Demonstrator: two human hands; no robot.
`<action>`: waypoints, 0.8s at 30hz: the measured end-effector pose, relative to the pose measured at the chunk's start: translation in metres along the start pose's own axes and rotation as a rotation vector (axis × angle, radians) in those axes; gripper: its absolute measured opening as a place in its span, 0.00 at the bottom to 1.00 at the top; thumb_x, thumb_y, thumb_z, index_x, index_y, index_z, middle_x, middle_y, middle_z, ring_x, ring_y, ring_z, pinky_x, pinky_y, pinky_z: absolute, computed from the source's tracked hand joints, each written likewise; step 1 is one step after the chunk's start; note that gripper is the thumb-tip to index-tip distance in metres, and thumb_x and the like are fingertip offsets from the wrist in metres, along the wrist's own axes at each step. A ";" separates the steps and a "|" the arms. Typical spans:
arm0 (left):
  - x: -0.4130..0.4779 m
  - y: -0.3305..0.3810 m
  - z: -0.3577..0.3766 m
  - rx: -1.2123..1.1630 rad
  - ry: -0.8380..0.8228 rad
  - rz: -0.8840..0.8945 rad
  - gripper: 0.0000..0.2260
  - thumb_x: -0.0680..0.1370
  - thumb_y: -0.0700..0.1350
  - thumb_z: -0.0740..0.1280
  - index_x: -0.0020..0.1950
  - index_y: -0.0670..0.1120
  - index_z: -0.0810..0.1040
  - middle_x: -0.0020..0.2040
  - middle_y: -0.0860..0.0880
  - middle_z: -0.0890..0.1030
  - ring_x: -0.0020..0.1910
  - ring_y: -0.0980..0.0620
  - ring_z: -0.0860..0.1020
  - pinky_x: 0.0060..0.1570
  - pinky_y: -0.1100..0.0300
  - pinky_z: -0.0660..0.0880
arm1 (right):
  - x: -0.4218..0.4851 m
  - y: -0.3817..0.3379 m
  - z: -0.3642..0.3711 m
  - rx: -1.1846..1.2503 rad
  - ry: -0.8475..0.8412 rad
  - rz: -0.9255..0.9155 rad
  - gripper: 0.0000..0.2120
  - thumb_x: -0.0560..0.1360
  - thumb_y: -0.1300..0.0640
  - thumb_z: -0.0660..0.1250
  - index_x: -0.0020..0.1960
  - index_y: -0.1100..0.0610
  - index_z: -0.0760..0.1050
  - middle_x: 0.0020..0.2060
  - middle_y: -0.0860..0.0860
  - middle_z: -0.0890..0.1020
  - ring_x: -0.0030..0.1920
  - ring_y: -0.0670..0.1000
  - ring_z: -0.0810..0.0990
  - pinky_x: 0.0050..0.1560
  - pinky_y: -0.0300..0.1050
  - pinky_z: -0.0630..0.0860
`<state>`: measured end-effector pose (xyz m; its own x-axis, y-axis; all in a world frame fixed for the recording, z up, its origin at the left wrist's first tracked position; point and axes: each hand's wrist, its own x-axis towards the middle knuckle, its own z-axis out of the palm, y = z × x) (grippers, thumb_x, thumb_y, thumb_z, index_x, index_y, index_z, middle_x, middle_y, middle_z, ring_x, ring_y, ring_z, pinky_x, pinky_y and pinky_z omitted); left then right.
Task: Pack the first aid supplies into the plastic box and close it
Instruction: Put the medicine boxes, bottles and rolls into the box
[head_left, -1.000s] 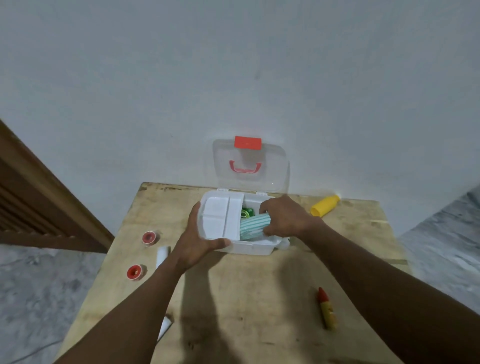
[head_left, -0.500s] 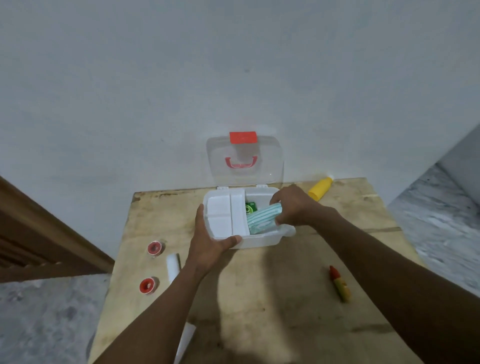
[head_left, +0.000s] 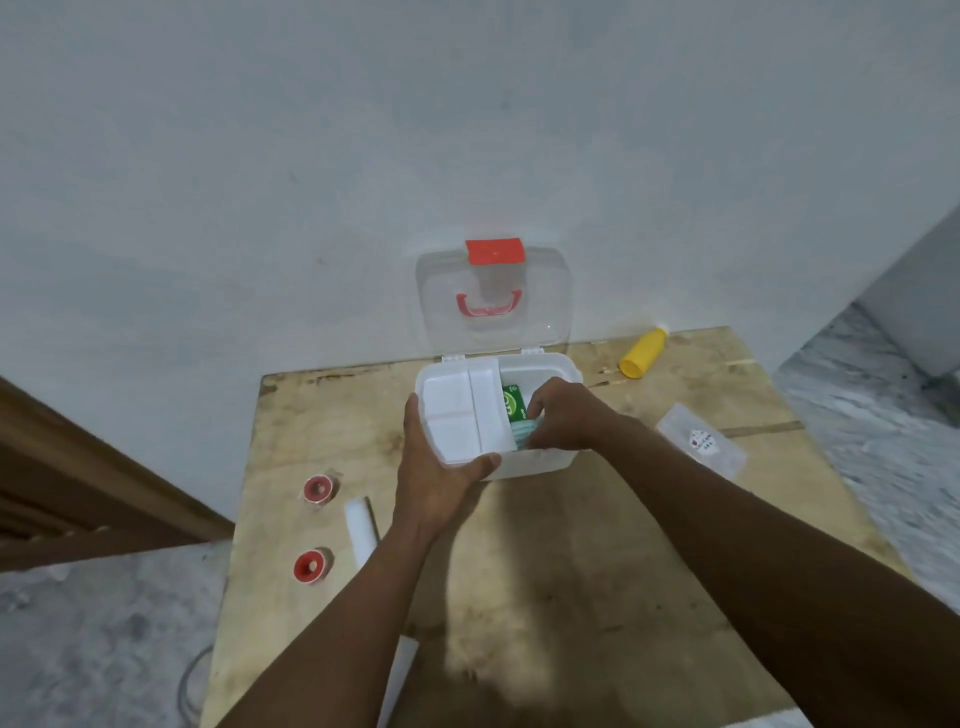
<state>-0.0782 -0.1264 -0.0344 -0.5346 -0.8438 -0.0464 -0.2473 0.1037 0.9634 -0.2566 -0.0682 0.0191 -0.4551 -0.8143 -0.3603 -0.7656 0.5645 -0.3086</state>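
Note:
A white plastic box (head_left: 550, 366) stands open on the wooden table (head_left: 545, 571), its clear lid (head_left: 493, 296) with red latch and handle upright against the wall. A white divided tray (head_left: 460, 410) fills the box's left half. My left hand (head_left: 441, 473) grips the box's front left corner. My right hand (head_left: 563, 415) is inside the right half, closed on a pale green striped packet (head_left: 522, 434) and pressing it down. A green pack (head_left: 513, 402) lies in the box behind it.
Two red-cored tape rolls (head_left: 318, 488) (head_left: 310, 566) and a white roll (head_left: 361, 530) lie left of the box. A yellow bottle (head_left: 641, 353) lies at the back right. A clear sachet (head_left: 701, 439) rests right of the box. Floor drops off on both sides.
My right hand has pushed the striped packet deeper into the box, so less of it shows. The view shifted, bringing the sachet into sight and hiding the small red-yellow tube.

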 end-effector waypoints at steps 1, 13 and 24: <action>0.000 0.000 0.001 0.005 0.004 -0.007 0.45 0.60 0.51 0.78 0.72 0.56 0.59 0.59 0.63 0.71 0.54 0.65 0.72 0.43 0.73 0.68 | 0.001 0.000 0.001 0.029 -0.002 0.011 0.18 0.71 0.59 0.75 0.59 0.65 0.78 0.58 0.57 0.79 0.55 0.54 0.78 0.56 0.45 0.75; 0.000 0.001 0.006 0.021 0.018 -0.047 0.48 0.60 0.53 0.78 0.75 0.56 0.56 0.59 0.66 0.69 0.59 0.58 0.71 0.44 0.73 0.67 | 0.023 0.001 0.028 0.202 0.006 0.091 0.16 0.69 0.58 0.76 0.53 0.64 0.79 0.48 0.57 0.84 0.51 0.56 0.82 0.56 0.52 0.80; 0.000 -0.003 0.006 0.069 0.005 -0.031 0.48 0.62 0.55 0.78 0.75 0.57 0.55 0.64 0.58 0.70 0.60 0.56 0.71 0.53 0.58 0.74 | 0.015 0.000 0.027 0.197 0.078 0.101 0.20 0.70 0.56 0.76 0.58 0.61 0.74 0.52 0.55 0.82 0.52 0.54 0.81 0.51 0.44 0.76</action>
<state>-0.0830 -0.1236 -0.0387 -0.5218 -0.8498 -0.0749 -0.3193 0.1131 0.9409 -0.2514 -0.0766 -0.0105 -0.5644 -0.7562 -0.3311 -0.6145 0.6527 -0.4432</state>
